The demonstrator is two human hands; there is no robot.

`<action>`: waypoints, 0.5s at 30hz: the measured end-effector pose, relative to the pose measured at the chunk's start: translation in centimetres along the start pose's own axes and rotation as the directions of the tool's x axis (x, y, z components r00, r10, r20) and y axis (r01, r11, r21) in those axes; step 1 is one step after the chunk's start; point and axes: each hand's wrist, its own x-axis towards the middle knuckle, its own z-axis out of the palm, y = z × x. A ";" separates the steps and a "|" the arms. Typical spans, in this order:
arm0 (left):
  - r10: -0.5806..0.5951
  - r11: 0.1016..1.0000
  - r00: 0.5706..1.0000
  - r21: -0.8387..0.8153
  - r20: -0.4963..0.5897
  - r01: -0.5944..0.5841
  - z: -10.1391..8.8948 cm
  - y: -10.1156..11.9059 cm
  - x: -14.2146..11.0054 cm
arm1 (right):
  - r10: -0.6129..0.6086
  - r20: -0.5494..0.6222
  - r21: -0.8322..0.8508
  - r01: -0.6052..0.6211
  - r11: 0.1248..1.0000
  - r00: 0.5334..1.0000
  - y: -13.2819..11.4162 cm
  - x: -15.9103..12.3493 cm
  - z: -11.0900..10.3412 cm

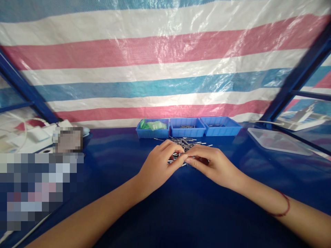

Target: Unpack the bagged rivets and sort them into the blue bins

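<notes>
A loose pile of thin silvery metal pins (184, 140), which look like blind rivets, lies on the blue table (165, 213). My left hand (161, 158) is at the near side of the pile, its thumb and fingers curled to a pinch. My right hand (219, 165) meets it from the right, with thumb and forefinger pressed together. The fingertips of both hands touch or nearly touch. Whatever they pinch is too small to make out. Some pins show beneath and between the fingers.
Behind the pile stand three blue bins: the left bin (152, 133) holds green plastic packets, the middle bin (187, 132) and right bin (224, 131) some pins. A translucent lid (278, 141) lies right. White chargers and cables (38, 134) are left. A striped sheet (165, 51) hangs behind.
</notes>
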 end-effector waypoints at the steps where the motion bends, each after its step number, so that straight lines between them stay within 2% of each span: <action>1: 0.011 1.000 1.000 -0.020 -0.011 -0.011 0.0 0.0 0.0 | 0.000 -0.001 0.000 0.000 1.000 1.000 0.0 0.0 0.0; 9: 0.069 0.995 0.995 -0.074 -0.067 -0.074 0.1 0.0 -0.1 | 0.069 -0.028 0.008 -0.069 0.998 0.997 0.2 0.1 0.1; 15: 0.072 0.996 0.995 -0.053 -0.074 -0.076 0.0 -1.3 0.2 | 0.049 -0.169 -0.015 -0.053 0.999 0.984 0.4 0.2 0.1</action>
